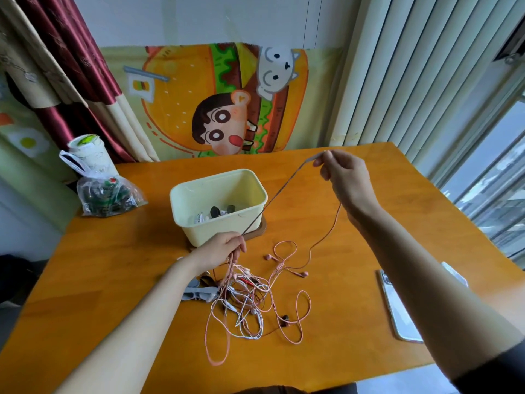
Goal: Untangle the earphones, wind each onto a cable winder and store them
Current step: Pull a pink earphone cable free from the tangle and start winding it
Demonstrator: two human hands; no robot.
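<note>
While the left hand [221,248] hangs low over the counter [113,280] with its grip closed on a bundle of cables, the right hand [345,180] is raised higher and further back, and its fingertips pinch one end of a cable [272,199]. This cable runs straight and tight between the two hands and passes in front of the cream box [255,191]. A thin pink strand [336,217] falls from the right hand down to the counter.

The tangle of earphones [250,297], pink, white and dark, lies on the counter under the left hand, and part of it hangs from that hand. Some grey cable winders [199,292] lie just beside the tangle, on its left. The box stands behind the tangle on a brown base [260,230], and some small dark and white things lie inside it.

The counter is of orange wood and shines a little. A phone [397,308] lies near its right edge, partly behind the right forearm. A clear plastic bag [108,194] with a white cup [88,149] stands at the far left corner. Behind the counter a cartoon cloth [216,103] hangs on the wall, with a dark red curtain [71,52] at the left, pale vertical blinds [412,66] at the right and a window [497,180] beside them.
</note>
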